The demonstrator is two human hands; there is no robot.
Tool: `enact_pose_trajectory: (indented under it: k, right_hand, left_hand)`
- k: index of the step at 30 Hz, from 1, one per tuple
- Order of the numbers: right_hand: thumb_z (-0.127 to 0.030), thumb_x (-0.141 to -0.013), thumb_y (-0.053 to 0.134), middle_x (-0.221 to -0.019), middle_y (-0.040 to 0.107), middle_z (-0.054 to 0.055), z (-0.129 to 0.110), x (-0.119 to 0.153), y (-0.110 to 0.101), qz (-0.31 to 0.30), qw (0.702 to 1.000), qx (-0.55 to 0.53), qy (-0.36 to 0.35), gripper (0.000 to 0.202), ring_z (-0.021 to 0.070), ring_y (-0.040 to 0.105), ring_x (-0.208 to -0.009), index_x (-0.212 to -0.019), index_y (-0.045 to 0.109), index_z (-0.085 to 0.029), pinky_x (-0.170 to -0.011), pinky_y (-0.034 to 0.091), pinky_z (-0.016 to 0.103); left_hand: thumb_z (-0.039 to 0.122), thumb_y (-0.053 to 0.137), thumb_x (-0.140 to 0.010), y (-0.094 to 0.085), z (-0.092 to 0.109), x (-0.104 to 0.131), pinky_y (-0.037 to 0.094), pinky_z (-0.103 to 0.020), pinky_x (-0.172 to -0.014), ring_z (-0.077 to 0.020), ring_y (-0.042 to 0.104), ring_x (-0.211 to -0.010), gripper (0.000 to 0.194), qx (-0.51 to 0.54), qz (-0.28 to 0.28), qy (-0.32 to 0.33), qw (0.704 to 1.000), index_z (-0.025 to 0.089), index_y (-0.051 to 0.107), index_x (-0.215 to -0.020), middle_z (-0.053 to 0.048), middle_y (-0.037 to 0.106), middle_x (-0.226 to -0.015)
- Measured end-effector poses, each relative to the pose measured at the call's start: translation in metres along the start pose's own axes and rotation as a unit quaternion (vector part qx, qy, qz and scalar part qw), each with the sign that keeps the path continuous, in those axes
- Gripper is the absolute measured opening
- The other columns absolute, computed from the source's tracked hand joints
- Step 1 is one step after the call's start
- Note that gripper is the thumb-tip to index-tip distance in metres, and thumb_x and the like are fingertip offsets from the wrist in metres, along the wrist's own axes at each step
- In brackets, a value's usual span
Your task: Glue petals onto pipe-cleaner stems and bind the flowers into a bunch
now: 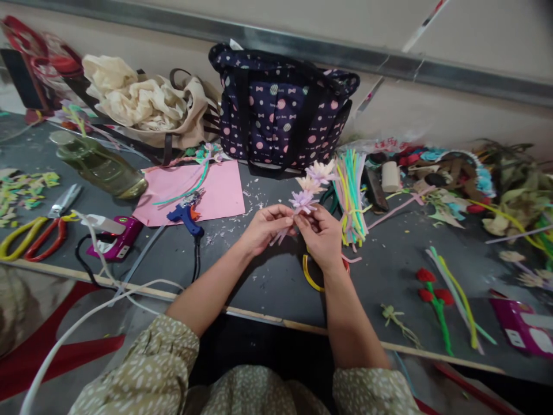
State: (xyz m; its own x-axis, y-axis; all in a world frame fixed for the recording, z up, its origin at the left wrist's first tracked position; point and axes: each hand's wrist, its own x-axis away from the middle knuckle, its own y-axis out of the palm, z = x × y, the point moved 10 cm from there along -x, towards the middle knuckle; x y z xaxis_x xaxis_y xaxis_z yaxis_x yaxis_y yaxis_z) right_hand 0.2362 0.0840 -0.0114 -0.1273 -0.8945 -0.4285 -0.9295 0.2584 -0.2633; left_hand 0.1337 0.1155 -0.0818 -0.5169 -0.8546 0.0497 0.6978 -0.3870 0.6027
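Note:
A pipe-cleaner flower spray [311,183] in pale lilac and cream is held above the table, its blossoms pointing away from me. My left hand [268,230] pinches the lower stem, and short lilac ends stick out below those fingers. Close beside it, my right hand [320,235] grips the same spray just under the nearest lilac blossom. The fingertips of both hands almost meet and hide most of the stem. Scissors with a yellow handle loop [309,275] lie partly hidden beneath my right hand. Right of that hand rests a tied bundle of coloured pipe cleaners [351,199].
A blue glue gun [186,219] lies by a pink sheet [224,193]. Left are a green bottle [101,167], large scissors [56,222] and a purple power strip [116,237] with cables. A patterned bag [280,109] stands behind. Red pipe-cleaner flowers [435,297] lie right.

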Motion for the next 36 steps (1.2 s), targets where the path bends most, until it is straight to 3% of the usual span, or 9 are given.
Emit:
enact_pose_trajectory:
  k: [4, 7, 11, 16, 18, 21, 26, 31, 36]
  right_hand:
    - [-0.025, -0.083, 0.063, -0.08, 0.06, 0.001, 0.003, 0.001, -0.004, 0.035, 0.999, 0.032, -0.002, 0.005, 0.0135, 0.06, -0.072, -0.085, 0.063, -0.02, -0.065, 0.049, 0.026]
    - [-0.026, -0.085, 0.062, -0.083, 0.062, 0.002, 0.007, 0.004, -0.004, 0.049, 0.998, 0.037, 0.008, 0.005, 0.0141, 0.061, -0.074, -0.087, 0.063, -0.021, -0.066, 0.05, 0.027]
    - [-0.026, -0.086, 0.061, -0.082, 0.062, 0.001, 0.005, 0.007, -0.001, 0.055, 0.996, 0.07, 0.0, 0.004, 0.0143, 0.061, -0.074, -0.087, 0.063, -0.022, -0.067, 0.05, 0.027]
    - [-0.027, -0.086, 0.061, -0.08, 0.061, 0.001, 0.003, 0.008, 0.002, 0.053, 0.993, 0.108, -0.021, 0.006, 0.0141, 0.059, -0.07, -0.088, 0.063, -0.021, -0.067, 0.05, 0.028]
    - [-0.027, -0.086, 0.062, -0.081, 0.062, 0.001, 0.001, 0.008, 0.002, 0.053, 0.992, 0.107, -0.03, 0.006, 0.0147, 0.06, -0.072, -0.088, 0.063, -0.022, -0.067, 0.051, 0.028]
    - [-0.028, -0.085, 0.062, -0.081, 0.063, 0.002, -0.003, 0.006, 0.001, 0.047, 0.993, 0.094, -0.044, 0.006, 0.0156, 0.062, -0.075, -0.085, 0.064, -0.022, -0.068, 0.052, 0.029]
    - [-0.026, -0.087, 0.06, -0.08, 0.064, 0.001, -0.009, 0.001, 0.001, 0.01, 0.995, 0.085, -0.05, 0.008, 0.0149, 0.061, -0.073, -0.082, 0.065, -0.022, -0.068, 0.05, 0.028]
    - [-0.023, -0.087, 0.06, -0.075, 0.06, 0.0, -0.013, -0.002, -0.001, -0.021, 0.997, 0.061, -0.043, 0.008, 0.0133, 0.058, -0.071, -0.081, 0.064, -0.021, -0.066, 0.047, 0.027]
    - [-0.024, -0.086, 0.061, -0.074, 0.059, 0.0, -0.015, -0.002, 0.002, -0.045, 0.999, -0.014, -0.016, 0.01, 0.0127, 0.058, -0.067, -0.076, 0.062, -0.021, -0.061, 0.049, 0.026]
  left_hand:
    - [0.026, 0.08, -0.068, -0.003, 0.033, 0.011, 0.049, -0.026, -0.08, -0.0129, 0.06, -0.081, 0.024, -0.149, 0.082, 0.155, 0.973, 0.02, 0.069, -0.088, -0.002, 0.065, -0.087]
    - [0.026, 0.077, -0.071, 0.001, 0.046, 0.022, 0.046, -0.028, -0.084, -0.0156, 0.057, -0.087, 0.015, -0.272, 0.119, 0.207, 0.932, 0.022, 0.071, -0.084, -0.003, 0.063, -0.088]
    - [0.025, 0.073, -0.075, 0.005, 0.051, 0.029, 0.044, -0.03, -0.087, -0.0182, 0.058, -0.091, 0.009, -0.382, 0.128, 0.245, 0.882, 0.023, 0.07, -0.084, -0.005, 0.065, -0.089]
    - [0.021, 0.064, -0.083, 0.016, 0.063, 0.04, 0.046, -0.027, -0.073, -0.0146, 0.06, -0.076, 0.004, -0.455, 0.123, 0.38, 0.796, 0.019, 0.067, -0.083, -0.004, 0.067, -0.08]
    - [0.019, 0.062, -0.085, 0.019, 0.065, 0.042, 0.047, -0.027, -0.071, -0.0137, 0.061, -0.075, 0.005, -0.454, 0.116, 0.402, 0.787, 0.017, 0.066, -0.084, -0.004, 0.067, -0.08]
    - [0.021, 0.061, -0.086, 0.018, 0.066, 0.039, 0.047, -0.027, -0.07, -0.0138, 0.061, -0.074, 0.008, -0.437, 0.114, 0.385, 0.805, 0.017, 0.066, -0.081, -0.005, 0.067, -0.078]
    - [0.025, 0.065, -0.084, 0.012, 0.062, 0.027, 0.047, -0.028, -0.069, -0.014, 0.059, -0.072, 0.012, -0.371, 0.089, 0.316, 0.869, 0.016, 0.068, -0.076, -0.004, 0.065, -0.074]
    - [0.03, 0.071, -0.079, 0.001, 0.041, 0.013, 0.046, -0.025, -0.065, -0.0128, 0.058, -0.069, 0.014, -0.253, 0.046, 0.188, 0.948, 0.016, 0.07, -0.077, -0.002, 0.065, -0.075]
    - [0.029, 0.074, -0.076, 0.003, 0.021, 0.007, 0.048, -0.025, -0.065, -0.012, 0.06, -0.064, 0.013, -0.135, -0.02, 0.091, 0.986, 0.015, 0.072, -0.074, -0.002, 0.065, -0.068]
